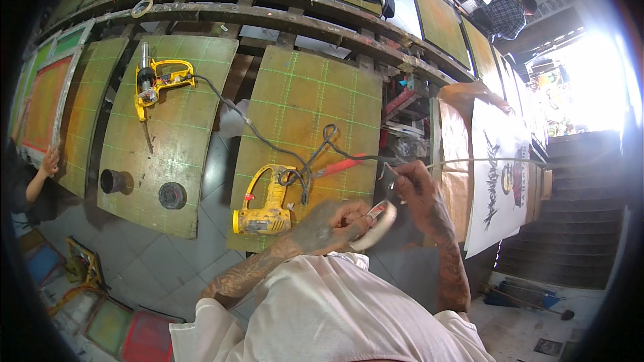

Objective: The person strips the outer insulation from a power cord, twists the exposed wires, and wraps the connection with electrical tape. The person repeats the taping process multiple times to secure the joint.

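My left hand (343,220) is closed around a cream roll of tape (377,231), just in front of my shirt. To its right, my right hand (417,186) is raised with its fingers pinched together; what sits between them is too small to make out. A dark cord (365,157) reaches the fingertips of my right hand, and a pale cord (486,159) runs on to the right from there. Left of my hands, a yellow heat-gun-like tool body (265,204) lies on a greenish board (268,121), with looped dark cord over it and a red strip (342,164) beside it.
Another board holds an opened yellow tool (151,80) with a metal barrel, a dark cup (114,181) and a round black part (172,195). A person's hand (49,162) rests by a framed screen (50,100). Printed white sheet (498,174) stands right.
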A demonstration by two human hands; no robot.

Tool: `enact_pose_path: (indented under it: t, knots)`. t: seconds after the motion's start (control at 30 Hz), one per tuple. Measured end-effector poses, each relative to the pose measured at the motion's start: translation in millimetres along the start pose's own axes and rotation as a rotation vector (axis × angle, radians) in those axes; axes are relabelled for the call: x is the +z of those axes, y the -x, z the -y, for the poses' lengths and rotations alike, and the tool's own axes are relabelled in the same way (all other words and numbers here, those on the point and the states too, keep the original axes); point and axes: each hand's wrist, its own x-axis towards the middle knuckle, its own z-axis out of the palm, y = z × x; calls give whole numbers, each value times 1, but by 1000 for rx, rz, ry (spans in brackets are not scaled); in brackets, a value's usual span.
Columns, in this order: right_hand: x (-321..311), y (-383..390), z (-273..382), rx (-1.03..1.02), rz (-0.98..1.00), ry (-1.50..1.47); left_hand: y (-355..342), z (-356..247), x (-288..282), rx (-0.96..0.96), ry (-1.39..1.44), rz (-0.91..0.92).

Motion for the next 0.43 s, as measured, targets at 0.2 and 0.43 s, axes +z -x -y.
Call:
enact_pose_path:
  t: [0.2, 0.43]
  knots:
    - [13, 1, -4, -172, 95, -8, -22, -90, -28, -203, -142, 160]
    - [34, 8, -13, -185, 127, -29, -93, -76, -59, -487, 164, 258]
